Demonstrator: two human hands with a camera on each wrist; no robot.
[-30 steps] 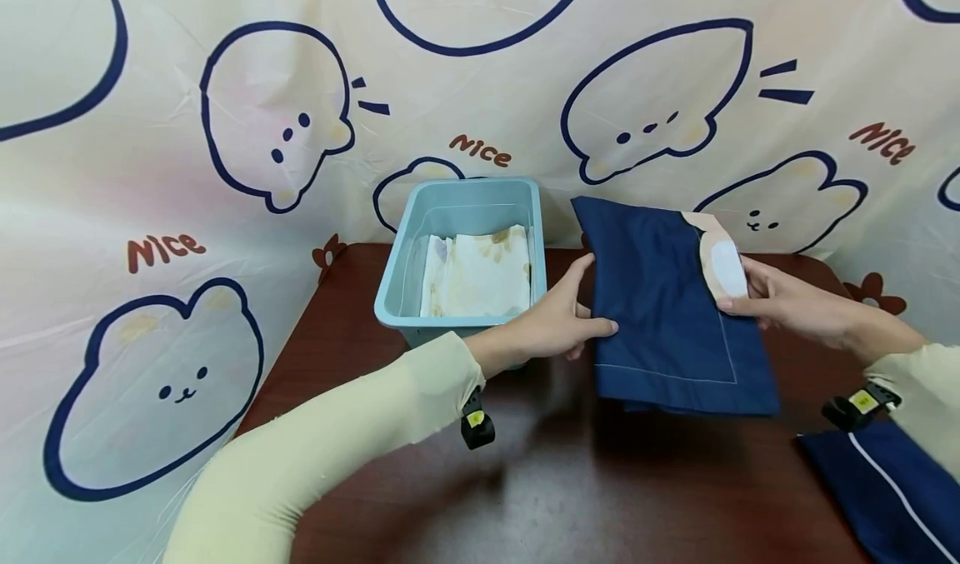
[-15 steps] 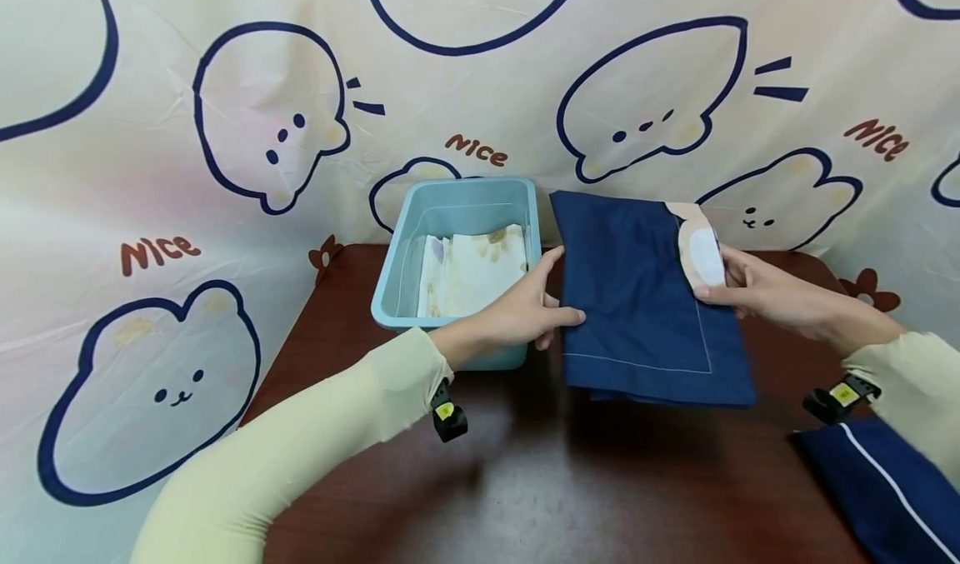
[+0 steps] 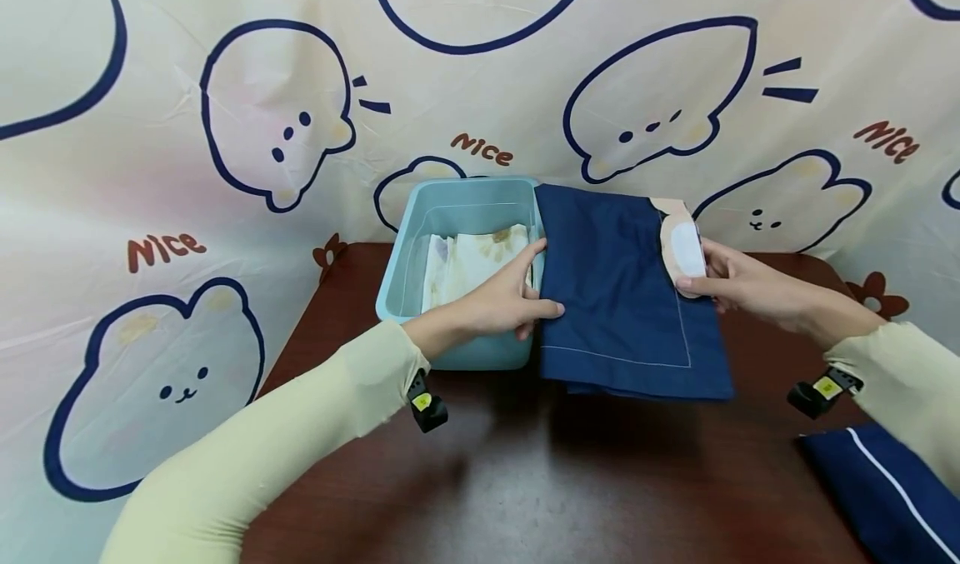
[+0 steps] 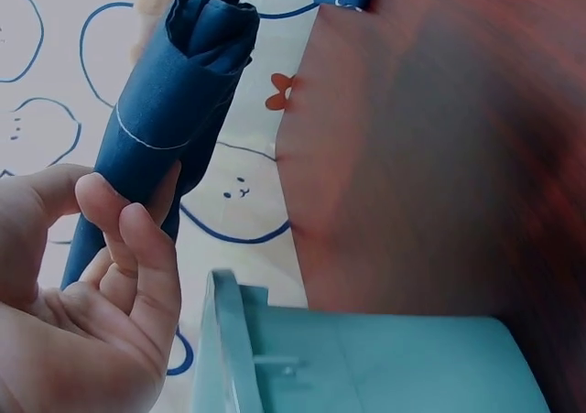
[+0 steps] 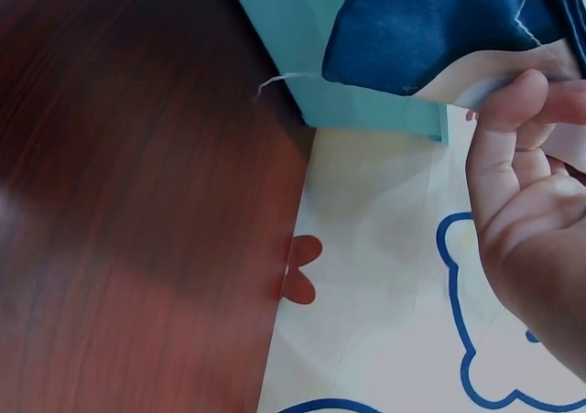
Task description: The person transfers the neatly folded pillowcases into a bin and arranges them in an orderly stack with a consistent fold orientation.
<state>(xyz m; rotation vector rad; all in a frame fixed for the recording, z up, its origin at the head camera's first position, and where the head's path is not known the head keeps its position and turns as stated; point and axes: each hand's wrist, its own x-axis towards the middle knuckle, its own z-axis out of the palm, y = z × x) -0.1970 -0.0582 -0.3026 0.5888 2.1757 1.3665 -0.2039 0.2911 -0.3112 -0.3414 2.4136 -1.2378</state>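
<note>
Both hands hold up a folded navy cloth [image 3: 607,289] with white stitching and a beige-and-white patch. My left hand [image 3: 502,297] pinches its left edge, thumb in front and fingers behind. At the right edge, my right hand [image 3: 750,285] grips the cloth by the patch. The cloth hangs over the table, its upper left corner overlapping the rim of a light blue plastic bin [image 3: 386,297] in the head view. Inside the bin lies a folded white cloth [image 3: 480,272] with yellowish flower prints. The left wrist view shows the navy cloth [image 4: 174,92] edge-on, its layers rolled together.
Another navy cloth [image 3: 892,481] with a white stripe lies at the right front of the dark red-brown table [image 3: 480,481]. A pale curtain [image 3: 465,89] with bear drawings hangs behind and along the sides.
Both hands have carried the navy cloth leftward, from beside the bin up to its right rim. The bin and the white cloth in it have stayed put.
</note>
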